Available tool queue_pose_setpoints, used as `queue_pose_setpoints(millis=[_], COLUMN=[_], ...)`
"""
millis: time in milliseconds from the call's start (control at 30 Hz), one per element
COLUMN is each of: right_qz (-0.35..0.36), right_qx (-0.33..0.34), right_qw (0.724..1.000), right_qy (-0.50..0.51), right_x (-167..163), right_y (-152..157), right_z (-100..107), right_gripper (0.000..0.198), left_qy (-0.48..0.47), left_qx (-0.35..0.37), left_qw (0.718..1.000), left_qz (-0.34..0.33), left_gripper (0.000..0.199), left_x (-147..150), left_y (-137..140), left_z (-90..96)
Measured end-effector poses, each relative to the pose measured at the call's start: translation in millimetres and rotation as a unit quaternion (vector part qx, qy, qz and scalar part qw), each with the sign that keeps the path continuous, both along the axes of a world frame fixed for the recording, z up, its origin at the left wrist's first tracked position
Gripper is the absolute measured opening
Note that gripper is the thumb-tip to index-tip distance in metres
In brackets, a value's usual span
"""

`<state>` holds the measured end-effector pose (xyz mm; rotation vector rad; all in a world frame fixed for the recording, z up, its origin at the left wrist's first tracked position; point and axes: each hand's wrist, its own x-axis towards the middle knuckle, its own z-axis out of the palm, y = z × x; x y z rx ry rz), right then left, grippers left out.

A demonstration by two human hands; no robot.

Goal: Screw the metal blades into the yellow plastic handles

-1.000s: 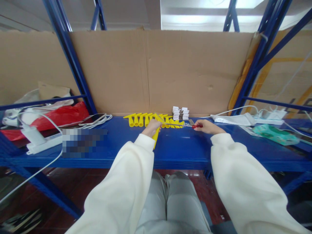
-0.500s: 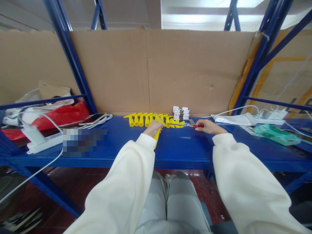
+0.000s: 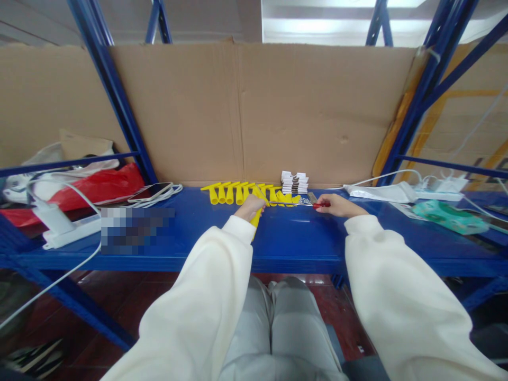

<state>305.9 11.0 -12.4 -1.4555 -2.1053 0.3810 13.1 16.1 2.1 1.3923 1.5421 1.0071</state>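
My left hand [image 3: 250,207] is closed round a yellow plastic piece with a tube-like handle [image 3: 256,221], whose lower end sticks out below my fingers. My right hand [image 3: 337,205] grips a screwdriver [image 3: 321,205] by its red handle. Its long metal shaft lies level and points left, the tip reaching the yellow piece beside my left fingers. Whether the tip sits in a screw is too small to tell. Behind my left hand stands a row of similar yellow pieces [image 3: 226,196]. Small curved yellow parts [image 3: 289,199] and a little pile of small metal bits [image 3: 305,201], perhaps screws, lie behind the shaft.
A stack of white pieces [image 3: 294,183] stands against the cardboard panel [image 3: 246,116] at the back of the blue shelf [image 3: 301,238]. Power strips, cables and a red bag [image 3: 111,182] lie at the left. A white packet [image 3: 381,193] and a green packet [image 3: 450,216] lie right.
The screwdriver and my right hand have shifted very slightly, with the shaft now lying more level. My left hand keeps its hold on the yellow piece; the camera view has tilted a little.
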Motion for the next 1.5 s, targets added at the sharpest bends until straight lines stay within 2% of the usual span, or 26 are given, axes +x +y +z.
queue_pose_setpoints(millis=[300, 1200, 1500], right_qz=[0.003, -0.008, -0.003], right_qx=[0.005, 0.008, 0.008], right_qw=[1.000, 1.000, 1.000], right_qy=[-0.004, -0.027, -0.024], right_x=[0.3, -0.4, -3.1], right_y=[-0.4, -0.3, -1.5], right_z=[0.0, 0.9, 0.1], right_gripper=[0.029, 0.022, 0.018], left_qy=[-0.008, -0.003, 0.004], left_qx=[0.004, -0.001, 0.017], left_qw=[1.000, 1.000, 1.000], left_qz=[-0.015, -0.007, -0.002], left_gripper=[0.027, 0.026, 0.035], left_x=[-0.4, 1.5, 2.4], left_y=[-4.9, -7.4, -7.5], left_z=[1.9, 2.1, 2.5])
